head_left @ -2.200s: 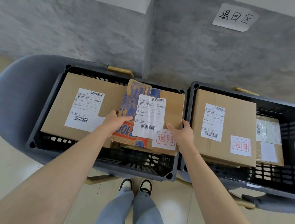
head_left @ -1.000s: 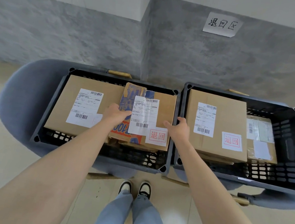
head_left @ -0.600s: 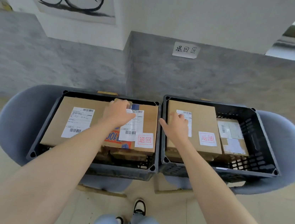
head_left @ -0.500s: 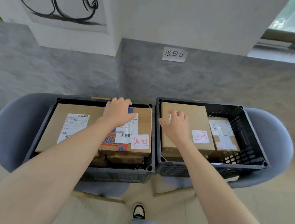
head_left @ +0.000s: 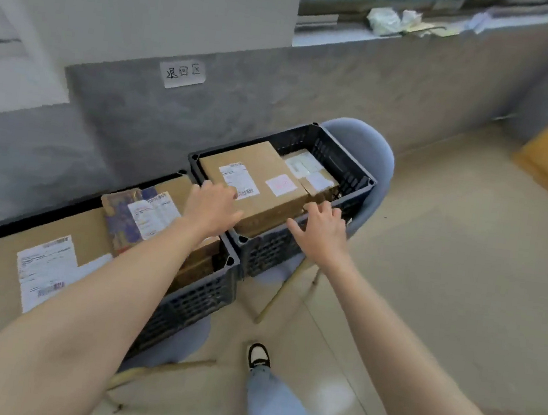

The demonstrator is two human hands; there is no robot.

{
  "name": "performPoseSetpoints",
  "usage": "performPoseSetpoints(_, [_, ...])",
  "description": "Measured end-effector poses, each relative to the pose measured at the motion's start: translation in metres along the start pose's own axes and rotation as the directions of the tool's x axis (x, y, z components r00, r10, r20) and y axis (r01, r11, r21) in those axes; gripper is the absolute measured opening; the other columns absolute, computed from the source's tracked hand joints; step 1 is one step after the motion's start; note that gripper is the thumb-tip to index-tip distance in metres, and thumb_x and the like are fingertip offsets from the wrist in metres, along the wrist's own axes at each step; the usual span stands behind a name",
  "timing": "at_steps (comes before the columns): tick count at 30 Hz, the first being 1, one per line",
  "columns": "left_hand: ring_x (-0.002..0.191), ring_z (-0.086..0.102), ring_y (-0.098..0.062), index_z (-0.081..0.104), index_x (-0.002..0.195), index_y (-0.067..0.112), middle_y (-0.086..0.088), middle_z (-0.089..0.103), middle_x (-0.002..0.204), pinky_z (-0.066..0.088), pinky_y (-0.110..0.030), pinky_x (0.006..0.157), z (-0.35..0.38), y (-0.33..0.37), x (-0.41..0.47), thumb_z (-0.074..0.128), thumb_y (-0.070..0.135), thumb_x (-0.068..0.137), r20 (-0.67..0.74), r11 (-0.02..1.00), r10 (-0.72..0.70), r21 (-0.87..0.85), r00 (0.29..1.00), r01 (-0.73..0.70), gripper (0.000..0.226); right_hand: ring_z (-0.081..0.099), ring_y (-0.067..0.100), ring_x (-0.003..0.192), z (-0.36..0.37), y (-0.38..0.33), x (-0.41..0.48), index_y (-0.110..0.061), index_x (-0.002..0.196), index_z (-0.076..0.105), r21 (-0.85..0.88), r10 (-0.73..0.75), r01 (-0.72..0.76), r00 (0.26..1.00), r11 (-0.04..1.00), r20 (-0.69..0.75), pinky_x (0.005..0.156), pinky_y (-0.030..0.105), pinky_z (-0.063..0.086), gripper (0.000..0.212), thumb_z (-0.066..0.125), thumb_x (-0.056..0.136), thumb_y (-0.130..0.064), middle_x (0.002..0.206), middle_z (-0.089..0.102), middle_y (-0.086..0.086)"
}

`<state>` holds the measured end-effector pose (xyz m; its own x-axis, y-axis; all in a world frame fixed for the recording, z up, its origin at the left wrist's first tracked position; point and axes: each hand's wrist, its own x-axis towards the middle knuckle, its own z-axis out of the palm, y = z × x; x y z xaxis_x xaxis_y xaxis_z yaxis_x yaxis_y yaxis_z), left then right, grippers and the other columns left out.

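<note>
Cardboard box (head_left: 262, 178), white label, red stamp; lies uppermost in the right-hand black crate (head_left: 368, 184), on a blue chair (head_left: 374, 150); left hand (head_left: 212, 205) rests on its near left corner, fingers relaxed, close together; right hand (head_left: 323, 229) at its near right edge, fingers spread apart, contact unclear; second crate (head_left: 199, 298) just beside.

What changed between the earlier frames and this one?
Both hands let go of the printed parcel in the left crate and moved right: the left hand now rests on the large box in the right crate, the right hand reaches open for its near edge. Parcels and crates stayed put.
</note>
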<state>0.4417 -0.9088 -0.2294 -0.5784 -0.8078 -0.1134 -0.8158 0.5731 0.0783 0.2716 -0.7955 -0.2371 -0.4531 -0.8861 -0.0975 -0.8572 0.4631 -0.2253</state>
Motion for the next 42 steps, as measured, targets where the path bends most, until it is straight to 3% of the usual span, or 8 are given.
performPoseSetpoints(4, [0.114, 0.051, -0.029, 0.055, 0.126, 0.017, -0.008, 0.06, 0.121, 0.038, -0.039, 0.093, 0.006, 0.06, -0.007, 0.046, 0.05, 0.093, 0.043, 0.983, 0.178, -0.051, 0.983, -0.175, 0.047, 0.041, 0.032, 0.121, 0.002, 0.06, -0.058, -0.014, 0.133, 0.046, 0.004, 0.239, -0.239, 0.971, 0.971, -0.011, 0.099, 0.039, 0.034, 0.051, 0.043, 0.096, -0.05, 0.132, 0.047, 0.012])
performPoseSetpoints(7, [0.111, 0.052, -0.028, 0.056, 0.125, 0.018, -0.008, 0.06, 0.118, 0.039, -0.039, 0.091, 0.008, 0.114, -0.013, 0.048, 0.049, 0.093, 0.036, 0.944, 0.326, -0.069, 0.945, -0.323, 0.045, 0.041, 0.031, 0.123, -0.004, 0.104, -0.106, -0.015, 0.134, 0.046, 0.03, 0.418, -0.417, 0.908, 0.909, -0.044, 0.1, 0.037, 0.033, 0.053, 0.044, 0.095, -0.05, 0.132, 0.048, 0.012])
performPoseSetpoints(13, [0.115, 0.048, -0.03, 0.056, 0.125, 0.017, -0.009, 0.057, 0.122, 0.036, -0.042, 0.096, 0.012, 0.236, -0.047, 0.047, 0.049, 0.093, 0.063, 0.812, 0.583, -0.027, 0.81, -0.583, 0.046, 0.039, 0.031, 0.126, -0.022, 0.18, -0.213, -0.014, 0.132, 0.049, 0.08, 0.693, -0.689, 0.711, 0.72, -0.119, 0.101, 0.035, 0.032, 0.051, 0.047, 0.094, -0.049, 0.131, 0.048, 0.014])
performPoseSetpoints(17, [0.119, 0.047, -0.028, 0.052, 0.13, 0.02, -0.008, 0.056, 0.127, 0.033, -0.036, 0.097, 0.016, 0.313, -0.085, 0.047, 0.049, 0.094, 0.078, 0.698, 0.716, -0.055, 0.693, -0.714, 0.048, 0.039, 0.032, 0.126, -0.029, 0.215, -0.288, -0.013, 0.13, 0.049, 0.112, 0.811, -0.804, 0.569, 0.584, -0.139, 0.101, 0.036, 0.033, 0.051, 0.046, 0.094, -0.049, 0.133, 0.047, 0.014])
performPoseSetpoints(24, [0.121, 0.046, -0.028, 0.052, 0.13, 0.019, -0.007, 0.055, 0.13, 0.034, -0.036, 0.098, 0.029, 0.433, -0.175, 0.049, 0.049, 0.093, 0.11, 0.482, 0.873, -0.049, 0.475, -0.875, 0.048, 0.04, 0.031, 0.124, -0.032, 0.27, -0.427, -0.015, 0.132, 0.048, 0.208, 0.93, -0.909, 0.335, 0.361, -0.152, 0.1, 0.039, 0.033, 0.051, 0.045, 0.095, -0.049, 0.134, 0.046, 0.013])
performPoseSetpoints(32, [0.122, 0.045, -0.027, 0.052, 0.132, 0.02, -0.007, 0.055, 0.131, 0.033, -0.038, 0.1, 0.05, 0.559, -0.294, 0.047, 0.049, 0.094, 0.143, 0.328, 0.935, -0.006, 0.324, -0.945, 0.048, 0.039, 0.03, 0.124, -0.03, 0.344, -0.579, -0.016, 0.136, 0.045, 0.277, 0.98, -0.943, 0.154, 0.183, -0.125, 0.099, 0.037, 0.033, 0.053, 0.043, 0.096, -0.051, 0.134, 0.045, 0.012])
performPoseSetpoints(42, [0.123, 0.044, -0.028, 0.055, 0.128, 0.021, -0.007, 0.055, 0.129, 0.032, -0.039, 0.101, 0.082, 0.667, -0.389, 0.05, 0.05, 0.092, 0.141, 0.322, 0.938, -0.006, 0.318, -0.947, 0.046, 0.039, 0.03, 0.123, -0.031, 0.434, -0.706, -0.016, 0.134, 0.047, 0.342, 0.99, -0.932, 0.08, 0.116, -0.118, 0.101, 0.04, 0.033, 0.054, 0.044, 0.095, -0.052, 0.135, 0.045, 0.011])
